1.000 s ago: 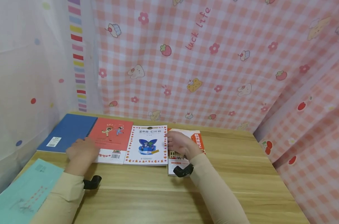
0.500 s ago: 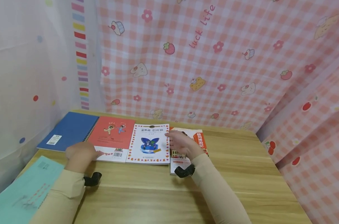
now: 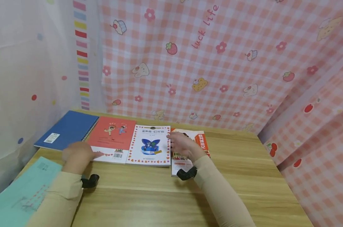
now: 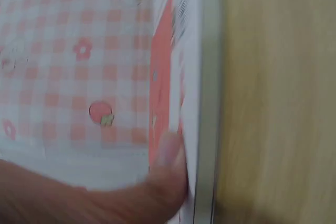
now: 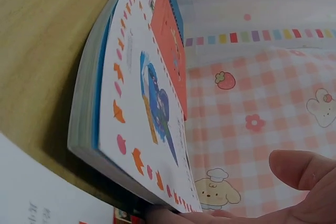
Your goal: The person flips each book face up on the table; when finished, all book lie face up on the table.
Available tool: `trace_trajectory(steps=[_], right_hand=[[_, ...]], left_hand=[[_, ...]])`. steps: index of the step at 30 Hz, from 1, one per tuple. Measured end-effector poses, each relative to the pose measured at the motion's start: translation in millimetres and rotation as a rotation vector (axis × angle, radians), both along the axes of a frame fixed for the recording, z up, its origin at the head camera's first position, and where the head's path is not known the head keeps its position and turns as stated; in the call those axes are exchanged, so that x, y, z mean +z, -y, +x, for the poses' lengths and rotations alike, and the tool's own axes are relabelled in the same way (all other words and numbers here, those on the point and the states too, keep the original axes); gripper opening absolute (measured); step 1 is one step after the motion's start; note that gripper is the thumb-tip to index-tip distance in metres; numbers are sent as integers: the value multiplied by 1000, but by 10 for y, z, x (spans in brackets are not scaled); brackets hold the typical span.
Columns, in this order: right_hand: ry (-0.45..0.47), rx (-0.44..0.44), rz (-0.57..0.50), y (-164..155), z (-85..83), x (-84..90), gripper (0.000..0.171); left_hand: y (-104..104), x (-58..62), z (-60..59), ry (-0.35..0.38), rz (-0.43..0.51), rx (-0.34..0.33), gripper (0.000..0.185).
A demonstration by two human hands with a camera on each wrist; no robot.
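Four books lie in a row at the back of the wooden table: a blue spiral notebook, a red book, a white butterfly book and an orange-and-white book. My left hand rests at the red book's near left corner, one fingertip pressing the red book by its edge. My right hand lies on the orange-and-white book, its fingers touching the right edge of the white book, thumb raised. Neither hand holds anything.
A teal booklet lies at the near left corner, partly under my left sleeve. Pink checked cloth hangs close behind and along the right side, and a white dotted curtain hangs on the left.
My left hand has slid back from the middle of the red book toward its near left corner. The right hand has stayed at the white book's right edge.
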State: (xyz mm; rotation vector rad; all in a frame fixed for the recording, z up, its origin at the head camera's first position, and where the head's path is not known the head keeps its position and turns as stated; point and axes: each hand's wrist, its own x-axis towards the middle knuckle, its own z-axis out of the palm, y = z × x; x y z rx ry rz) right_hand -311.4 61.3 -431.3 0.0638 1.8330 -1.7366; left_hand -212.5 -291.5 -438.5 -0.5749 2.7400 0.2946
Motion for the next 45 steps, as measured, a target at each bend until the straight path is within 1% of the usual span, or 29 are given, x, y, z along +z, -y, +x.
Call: trace_trajectory(steps=[3,4,7,10,14,19,22,25,26,27,28,30,31,32,34,37,38,40,42,45], right_hand=[[0,6,-17,3,3,-23,66],[-2,7,-22,5,5,-30,66],[-11,-1,-16,11,12,-38,65],[-19,3,7,18,26,-31,66],[-37,21,43,24,48,-11,66],[-47,21,42,22,50,-7,64],[-52,20,39,24,40,-8,64],[-52,21,38,34,29,-29,64],[-49,21,36,39,28,-35,64],[-43,19,32,44,26,-41,64],[-38,17,29,49,25,-47,63],[-25,14,14,58,24,-52,62],[-19,12,7,62,24,-50,62],[-15,10,-1,66,26,-45,63],[-10,1,-17,73,30,-42,64],[-5,-21,-30,82,42,-39,65],[-7,-26,-28,86,48,-41,66],[-17,-28,-18,94,59,-50,68],[-30,-25,-4,102,64,-60,69],[-49,-16,3,108,68,-77,68]], left_hand=[[-38,-26,-7,-9,-30,24,78],[-38,-38,-8,-14,-37,20,76],[2,-88,-5,-24,-21,29,73],[80,-132,-1,-47,14,11,78],[171,-162,-15,-55,70,-23,85],[245,-162,-39,-23,98,-59,92],[287,-154,-53,-19,120,-70,98],[345,-151,-64,-13,160,-78,107],[370,-149,-63,-12,186,-91,108],[397,-139,-59,-12,218,-108,106],[425,-128,-57,-14,271,-116,101],[482,-113,-50,-27,404,-128,89],[508,-111,-49,-33,490,-124,83],[532,-108,-46,-35,593,-113,77],[580,-122,-48,-29,779,-61,69],[645,-165,-46,2,996,-6,59],[667,-178,-43,11,1054,1,57],[706,-207,-42,11,1137,-5,48],[734,-222,-43,4,1219,-9,53],[763,-228,-52,-21,1290,-9,59]])
